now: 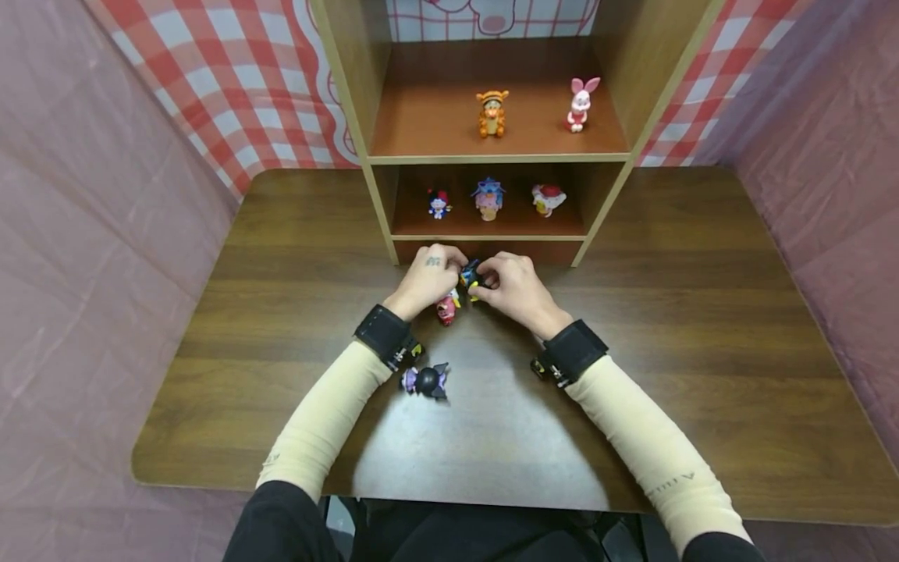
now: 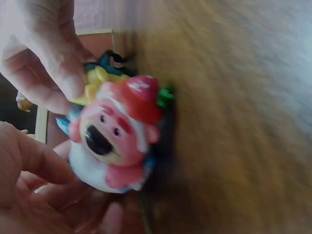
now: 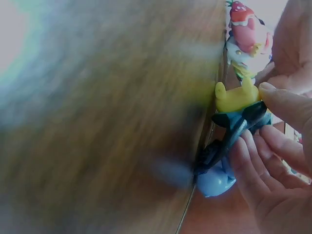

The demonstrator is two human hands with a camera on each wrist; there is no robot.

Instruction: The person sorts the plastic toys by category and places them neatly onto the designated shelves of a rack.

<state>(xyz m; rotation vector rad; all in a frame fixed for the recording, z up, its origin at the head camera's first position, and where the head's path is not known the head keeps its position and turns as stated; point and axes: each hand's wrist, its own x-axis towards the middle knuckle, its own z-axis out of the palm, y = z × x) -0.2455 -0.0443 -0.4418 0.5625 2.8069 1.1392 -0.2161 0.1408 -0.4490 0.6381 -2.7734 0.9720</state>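
Note:
My left hand [image 1: 431,273] has its fingers curled about a pink bear figurine [image 2: 117,129] with a strawberry-like red hat. The bear tilts low against the wooden table [image 1: 302,336]. Beside it my right hand [image 1: 516,289] pinches a dark figurine [image 3: 239,124] with yellow feet, a black tail and a blue part. Its thumb presses near the yellow feet and its fingers lie along the dark body. The two figurines are close together, just before the shelf's base. Between the left forearm and the table's front lies a black and purple figurine [image 1: 425,381].
A wooden shelf unit [image 1: 499,158] stands at the back. On its upper level are an orange tiger figurine [image 1: 492,115] and a pink piglet figurine [image 1: 579,105]. The lower level bears three small figurines, including a blue and pink one [image 1: 488,199] in the middle.

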